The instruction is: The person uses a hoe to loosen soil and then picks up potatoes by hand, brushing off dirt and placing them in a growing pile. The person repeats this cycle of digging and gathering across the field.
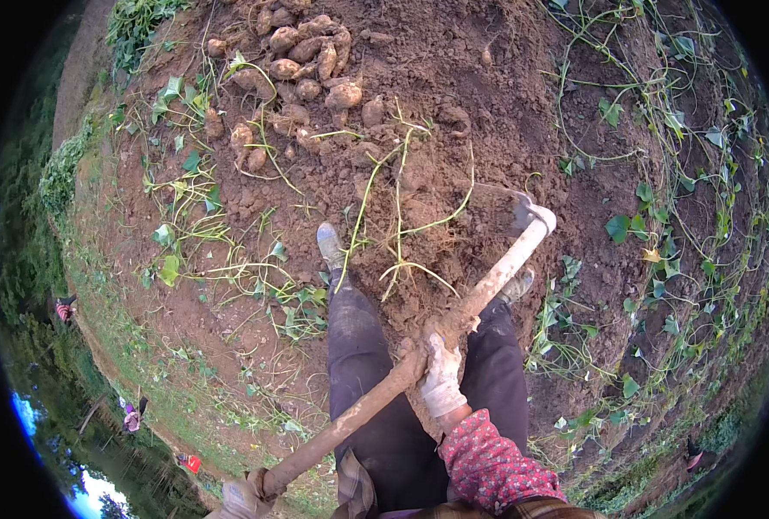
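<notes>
A hoe with a long, mud-caked wooden handle (361, 412) slants across my legs. Its metal head (524, 211) rests at the loosened soil, the blade partly hidden there. My right hand (442, 376), in a soiled white glove, grips the middle of the handle. Near the handle's lower end, at the bottom edge of the view, my left hand (240, 498) is closed on it in a glove too. Cut vine stems (398, 194) lie on the dug soil between my feet and the heap. Beyond them sits a heap of dug sweet potatoes (306, 52), caked with earth.
My shoes (330, 245) stand on either side of the dug soil. Leafy vines (190, 259) lie at left, and more vines (669, 130) cover the ground at right. Several people are far off, one in a striped top (64, 310). A small tuber (487, 57) lies apart.
</notes>
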Tool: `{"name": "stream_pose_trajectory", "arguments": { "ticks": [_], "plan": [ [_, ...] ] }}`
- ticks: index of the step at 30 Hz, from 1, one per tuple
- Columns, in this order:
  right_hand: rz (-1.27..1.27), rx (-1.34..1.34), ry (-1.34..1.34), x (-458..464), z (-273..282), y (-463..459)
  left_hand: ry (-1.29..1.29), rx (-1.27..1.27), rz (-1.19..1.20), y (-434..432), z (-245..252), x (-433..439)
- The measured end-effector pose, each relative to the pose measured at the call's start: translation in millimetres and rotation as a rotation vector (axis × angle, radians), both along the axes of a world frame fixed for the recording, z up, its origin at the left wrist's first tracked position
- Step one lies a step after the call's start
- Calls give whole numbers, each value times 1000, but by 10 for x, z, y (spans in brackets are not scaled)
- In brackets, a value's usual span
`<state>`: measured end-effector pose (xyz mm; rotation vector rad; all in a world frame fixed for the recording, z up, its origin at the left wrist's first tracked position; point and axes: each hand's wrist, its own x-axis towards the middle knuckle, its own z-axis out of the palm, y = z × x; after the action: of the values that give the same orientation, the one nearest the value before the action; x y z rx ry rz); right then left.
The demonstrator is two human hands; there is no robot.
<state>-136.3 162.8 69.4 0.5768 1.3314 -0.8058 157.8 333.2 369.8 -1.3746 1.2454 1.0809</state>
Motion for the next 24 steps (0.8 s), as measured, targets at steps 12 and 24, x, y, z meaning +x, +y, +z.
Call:
{"name": "stream_pose_trajectory", "arguments": {
  "ticks": [12, 24],
  "plan": [
    [-225, -325, 584, -2016, -174, -61, 669, -103, -185, -3025, -1901, -382],
    [-518, 103, 934, -884, 1210, 1061, 1017, -148, -637, -3749, -2544, -281]
  ]
}}
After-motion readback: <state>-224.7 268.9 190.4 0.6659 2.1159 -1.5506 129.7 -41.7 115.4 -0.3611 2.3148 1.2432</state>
